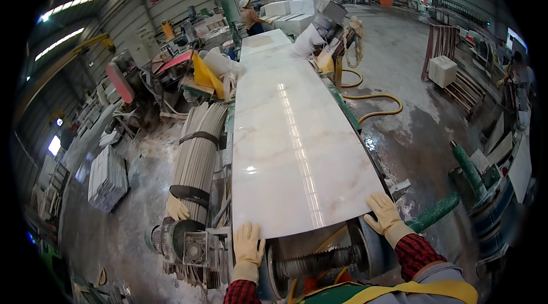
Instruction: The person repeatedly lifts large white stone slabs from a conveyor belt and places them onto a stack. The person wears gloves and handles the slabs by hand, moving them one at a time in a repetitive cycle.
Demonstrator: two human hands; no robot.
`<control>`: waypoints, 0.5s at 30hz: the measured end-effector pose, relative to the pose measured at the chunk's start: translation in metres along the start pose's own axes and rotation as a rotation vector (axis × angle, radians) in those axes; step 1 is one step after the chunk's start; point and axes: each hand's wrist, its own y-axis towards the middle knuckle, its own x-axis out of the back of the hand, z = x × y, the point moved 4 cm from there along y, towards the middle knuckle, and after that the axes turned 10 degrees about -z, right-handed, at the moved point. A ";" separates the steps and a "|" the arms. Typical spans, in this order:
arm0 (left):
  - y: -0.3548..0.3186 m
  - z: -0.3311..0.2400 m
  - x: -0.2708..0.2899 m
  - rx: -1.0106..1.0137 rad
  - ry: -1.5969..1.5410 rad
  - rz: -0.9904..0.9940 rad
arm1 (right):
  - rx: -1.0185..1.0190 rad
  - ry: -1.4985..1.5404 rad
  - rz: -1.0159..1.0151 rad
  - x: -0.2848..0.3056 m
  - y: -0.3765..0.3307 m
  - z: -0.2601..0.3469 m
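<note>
A long, polished white stone slab (302,150) with faint tan veining stretches away from me on a machine bed, reflecting a strip of light. My left hand (248,250), in a cream rubber glove, rests at the slab's near left corner with its fingers stretched forward. At the near right corner lies my right hand (385,216), gloved alike, fingers extended over the edge and thumb apart. Neither hand is closed around anything. Below the slab's near edge shows a ridged roller shaft (317,262). A second pale slab (265,43) lies beyond the far end.
To the left are a strapped bundle of strips (197,150), a loose glove (177,207) and a motor (170,241). A machine head (330,15) stands at the far right of the bed. A yellow hose (379,104) curls on wet floor. A person (250,17) stands far ahead.
</note>
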 end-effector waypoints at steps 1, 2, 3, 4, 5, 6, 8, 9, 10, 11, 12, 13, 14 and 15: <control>-0.001 0.001 -0.001 0.002 -0.009 0.008 | 0.003 -0.006 0.008 0.000 0.000 0.000; -0.004 0.004 -0.002 0.005 -0.018 0.015 | 0.006 -0.011 0.015 0.000 0.000 0.000; -0.006 0.006 -0.004 0.008 -0.027 0.023 | 0.010 -0.016 0.022 0.002 0.001 0.000; -0.004 0.004 -0.001 0.008 -0.033 0.000 | 0.006 -0.005 0.018 0.003 0.001 0.002; -0.005 0.004 0.000 0.011 -0.038 -0.002 | 0.002 0.006 0.014 0.006 0.001 0.003; -0.007 0.003 0.001 0.015 -0.042 -0.004 | -0.001 0.017 0.011 0.007 0.001 0.004; -0.003 0.001 0.003 0.018 -0.056 -0.003 | -0.011 0.011 0.023 0.010 0.001 0.006; -0.003 0.000 0.006 0.021 -0.060 0.007 | -0.017 0.008 0.029 0.010 0.001 0.006; -0.002 0.000 0.007 0.023 -0.064 0.016 | -0.009 0.009 0.024 0.010 0.001 0.006; -0.002 0.000 0.006 0.023 -0.065 0.015 | -0.002 0.010 0.019 0.009 0.000 0.004; -0.003 0.000 0.005 0.023 -0.065 0.015 | 0.005 0.010 0.015 0.009 0.000 0.004; -0.003 0.001 0.007 0.024 -0.062 0.016 | 0.002 0.017 0.019 0.009 0.000 0.004; -0.003 0.000 0.008 0.023 -0.073 0.008 | -0.001 0.023 0.024 0.010 0.001 0.005; -0.003 0.000 0.009 0.022 -0.084 0.000 | -0.004 0.029 0.029 0.011 0.001 0.006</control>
